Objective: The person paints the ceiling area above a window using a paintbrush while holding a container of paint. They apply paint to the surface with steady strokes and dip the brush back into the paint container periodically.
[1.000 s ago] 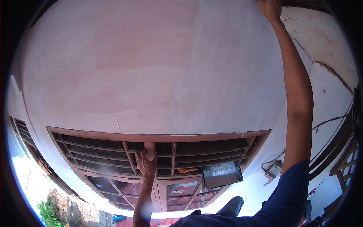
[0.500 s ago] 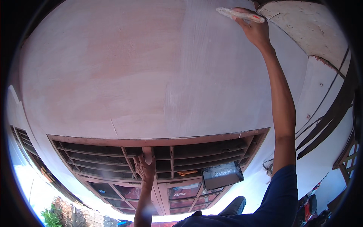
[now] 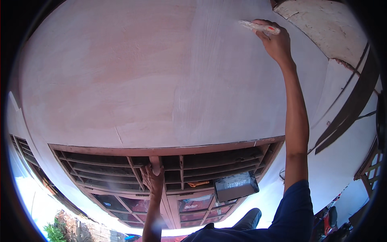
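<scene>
High on the right, my right hand (image 3: pixel 279 43) is closed around a paint-smeared paintbrush (image 3: pixel 261 27), its tip pointing left against or close to the wall. The wall (image 3: pixel 137 88) is pinkish on the left, with whiter, streaky paint around the middle and right. Lower down, my left hand (image 3: pixel 152 180) grips the middle wooden upright (image 3: pixel 155 161) of the slatted vent above the window. Part of its grip is hidden among the slats.
A dark paint tray (image 3: pixel 236 189) with pale paint sits by the vent's right side. Left of it, an orange-handled tool (image 3: pixel 198 184) rests on the slats. Glazed window panels (image 3: pixel 195 205) lie below. A dark curved strip (image 3: pixel 346 121) and cables hang at the right.
My right hand and the paintbrush have moved down and slightly right along the wall. The left hand keeps its hold on the upright. The view has shifted slightly.
</scene>
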Demonstrator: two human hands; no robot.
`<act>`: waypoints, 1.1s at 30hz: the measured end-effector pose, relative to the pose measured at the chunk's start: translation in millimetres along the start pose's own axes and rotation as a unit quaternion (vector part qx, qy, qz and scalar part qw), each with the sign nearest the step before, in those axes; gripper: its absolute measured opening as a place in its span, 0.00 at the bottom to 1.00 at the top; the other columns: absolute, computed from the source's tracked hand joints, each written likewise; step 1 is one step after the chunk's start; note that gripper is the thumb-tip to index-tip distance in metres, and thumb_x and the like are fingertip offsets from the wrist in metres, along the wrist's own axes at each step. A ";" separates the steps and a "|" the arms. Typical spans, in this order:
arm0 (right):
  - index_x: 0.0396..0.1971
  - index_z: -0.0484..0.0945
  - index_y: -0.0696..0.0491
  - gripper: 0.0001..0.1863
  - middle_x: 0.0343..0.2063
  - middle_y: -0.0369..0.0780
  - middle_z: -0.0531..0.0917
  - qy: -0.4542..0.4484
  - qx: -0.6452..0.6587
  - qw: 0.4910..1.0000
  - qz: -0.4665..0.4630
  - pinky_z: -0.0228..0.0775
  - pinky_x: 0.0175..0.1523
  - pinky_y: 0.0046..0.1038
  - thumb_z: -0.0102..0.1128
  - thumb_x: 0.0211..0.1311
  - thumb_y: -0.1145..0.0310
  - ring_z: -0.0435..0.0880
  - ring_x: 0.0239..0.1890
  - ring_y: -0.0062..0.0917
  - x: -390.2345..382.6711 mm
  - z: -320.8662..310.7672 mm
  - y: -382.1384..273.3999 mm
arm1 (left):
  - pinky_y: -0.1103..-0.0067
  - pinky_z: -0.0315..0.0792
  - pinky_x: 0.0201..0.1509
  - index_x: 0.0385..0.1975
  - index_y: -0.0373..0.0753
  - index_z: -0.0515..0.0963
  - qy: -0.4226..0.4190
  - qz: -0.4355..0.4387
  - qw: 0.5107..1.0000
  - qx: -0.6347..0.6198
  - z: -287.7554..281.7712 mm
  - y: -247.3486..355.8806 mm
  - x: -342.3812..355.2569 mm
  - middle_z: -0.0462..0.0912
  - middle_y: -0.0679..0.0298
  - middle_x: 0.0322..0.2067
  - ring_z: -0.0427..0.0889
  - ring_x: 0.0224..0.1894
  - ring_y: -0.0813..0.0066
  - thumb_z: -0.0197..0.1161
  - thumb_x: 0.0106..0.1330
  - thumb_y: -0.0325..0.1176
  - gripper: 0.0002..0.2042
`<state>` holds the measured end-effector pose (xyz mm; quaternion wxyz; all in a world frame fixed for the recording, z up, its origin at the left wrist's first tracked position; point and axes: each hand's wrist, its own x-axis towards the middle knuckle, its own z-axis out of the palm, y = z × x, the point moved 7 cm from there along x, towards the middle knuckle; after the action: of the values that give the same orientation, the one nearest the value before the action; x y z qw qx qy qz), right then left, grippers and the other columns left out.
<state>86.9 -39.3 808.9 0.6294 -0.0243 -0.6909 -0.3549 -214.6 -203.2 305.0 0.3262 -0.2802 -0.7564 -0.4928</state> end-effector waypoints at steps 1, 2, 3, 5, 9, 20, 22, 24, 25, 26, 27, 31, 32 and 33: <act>0.39 0.82 0.43 0.10 0.31 0.37 0.84 0.013 0.038 0.998 0.040 0.74 0.38 0.31 0.63 0.54 0.66 0.82 0.33 0.30 -5.2 0.8 -2.6 | 0.60 0.69 0.39 0.43 0.38 0.68 -0.001 -0.003 1.000 0.004 -0.8 -1.5 0.4 0.68 0.50 0.43 0.72 0.43 0.47 0.73 0.44 0.42 0.28; 0.38 0.82 0.44 0.10 0.31 0.36 0.84 0.052 0.044 0.997 0.041 0.74 0.38 0.31 0.63 0.54 0.66 0.82 0.33 0.30 -5.2 -1.6 -2.3 | 0.60 0.69 0.39 0.43 0.38 0.68 -0.002 -0.004 1.000 0.005 -1.0 -1.0 1.1 0.68 0.50 0.43 0.72 0.43 0.47 0.73 0.43 0.42 0.28; 0.38 0.82 0.44 0.10 0.31 0.36 0.84 0.052 0.041 0.997 0.043 0.74 0.38 0.31 0.63 0.54 0.66 0.82 0.33 0.30 -0.7 1.6 3.0 | 0.60 0.69 0.39 0.43 0.38 0.68 -0.004 -0.001 1.000 0.005 0.0 -1.2 0.9 0.68 0.50 0.43 0.72 0.43 0.47 0.73 0.43 0.42 0.28; 0.38 0.82 0.44 0.10 0.31 0.36 0.84 0.158 0.021 0.987 0.026 0.74 0.38 0.31 0.64 0.54 0.66 0.83 0.32 0.30 14.0 -0.3 15.9 | 0.60 0.69 0.39 0.42 0.38 0.68 -0.004 0.001 1.000 0.010 0.9 -3.8 1.0 0.68 0.50 0.43 0.72 0.43 0.47 0.73 0.43 0.42 0.28; 0.36 0.82 0.54 0.09 0.33 0.40 0.85 0.226 -0.015 0.974 0.025 0.73 0.39 0.28 0.61 0.55 0.71 0.83 0.34 0.31 48.4 -2.6 58.6 | 0.60 0.69 0.39 0.42 0.38 0.68 0.007 -0.005 1.000 0.009 -2.4 2.9 2.0 0.68 0.49 0.44 0.72 0.43 0.47 0.73 0.44 0.42 0.28; 0.40 0.81 0.44 0.12 0.33 0.37 0.84 0.066 -0.051 0.997 0.006 0.74 0.39 0.34 0.62 0.56 0.63 0.82 0.36 0.32 0.6 8.5 23.6 | 0.58 0.68 0.45 0.44 0.38 0.68 -0.038 -0.043 0.998 -0.004 0.1 -4.8 -0.4 0.68 0.47 0.47 0.70 0.48 0.46 0.73 0.45 0.42 0.29; 0.40 0.81 0.45 0.11 0.34 0.35 0.83 0.064 0.026 0.997 0.039 0.74 0.40 0.32 0.62 0.55 0.67 0.82 0.37 0.29 -14.2 5.5 3.7 | 0.58 0.68 0.45 0.44 0.37 0.68 -0.046 -0.040 0.998 -0.008 1.2 -5.3 0.0 0.68 0.47 0.47 0.70 0.48 0.45 0.73 0.45 0.42 0.29; 0.39 0.81 0.47 0.10 0.35 0.36 0.84 0.107 0.025 0.994 0.021 0.73 0.42 0.28 0.62 0.55 0.67 0.82 0.38 0.27 -1.7 3.8 -4.1 | 0.58 0.68 0.46 0.44 0.36 0.68 -0.029 -0.026 0.999 0.008 1.4 -4.9 -0.2 0.67 0.46 0.47 0.70 0.48 0.44 0.72 0.46 0.42 0.28; 0.39 0.81 0.49 0.10 0.36 0.36 0.84 0.150 0.027 0.988 0.000 0.72 0.45 0.25 0.62 0.56 0.67 0.82 0.39 0.25 7.2 1.2 -6.0 | 0.58 0.68 0.46 0.44 0.36 0.68 -0.030 -0.022 0.999 0.009 2.6 -4.5 0.6 0.67 0.46 0.47 0.70 0.48 0.44 0.72 0.46 0.42 0.28; 0.38 0.82 0.50 0.09 0.35 0.38 0.84 0.173 0.019 0.985 0.009 0.73 0.45 0.26 0.63 0.56 0.67 0.82 0.38 0.26 20.4 4.8 -1.0 | 0.58 0.68 0.46 0.44 0.36 0.67 -0.038 -0.028 0.999 0.004 4.2 -5.4 0.2 0.67 0.46 0.47 0.69 0.48 0.44 0.72 0.46 0.42 0.28; 0.38 0.82 0.50 0.09 0.35 0.38 0.84 0.175 0.021 0.984 0.008 0.73 0.45 0.26 0.63 0.56 0.67 0.82 0.38 0.26 37.6 9.3 2.8 | 0.58 0.68 0.46 0.44 0.36 0.67 -0.044 -0.036 0.998 -0.002 5.4 -5.2 -0.2 0.67 0.46 0.47 0.69 0.48 0.44 0.72 0.46 0.42 0.28; 0.37 0.82 0.53 0.09 0.34 0.40 0.84 0.216 -0.080 0.972 -0.042 0.73 0.40 0.31 0.60 0.56 0.72 0.82 0.36 0.32 89.0 19.5 5.0 | 0.58 0.68 0.46 0.44 0.36 0.67 -0.040 -0.037 0.999 0.000 5.1 3.3 -0.5 0.67 0.46 0.47 0.69 0.48 0.44 0.72 0.46 0.42 0.28; 0.38 0.81 0.53 0.09 0.35 0.40 0.84 0.216 -0.121 0.967 -0.057 0.73 0.41 0.32 0.59 0.56 0.73 0.82 0.36 0.33 92.5 23.3 -2.2 | 0.58 0.68 0.45 0.44 0.36 0.67 -0.045 -0.041 0.998 0.000 5.6 2.7 -1.3 0.67 0.46 0.47 0.69 0.48 0.45 0.72 0.46 0.42 0.28; 0.38 0.81 0.53 0.09 0.35 0.40 0.84 0.215 -0.118 0.968 -0.057 0.73 0.41 0.32 0.59 0.56 0.73 0.82 0.36 0.33 92.9 24.9 -5.3 | 0.58 0.68 0.45 0.44 0.36 0.67 -0.051 -0.045 0.998 -0.001 6.4 2.6 -1.4 0.67 0.46 0.47 0.70 0.48 0.45 0.72 0.46 0.42 0.28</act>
<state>44.0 -68.8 890.0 0.7346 0.0179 -0.4929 -0.4659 -213.1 -196.5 303.5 0.2648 -0.2706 -0.7834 -0.4929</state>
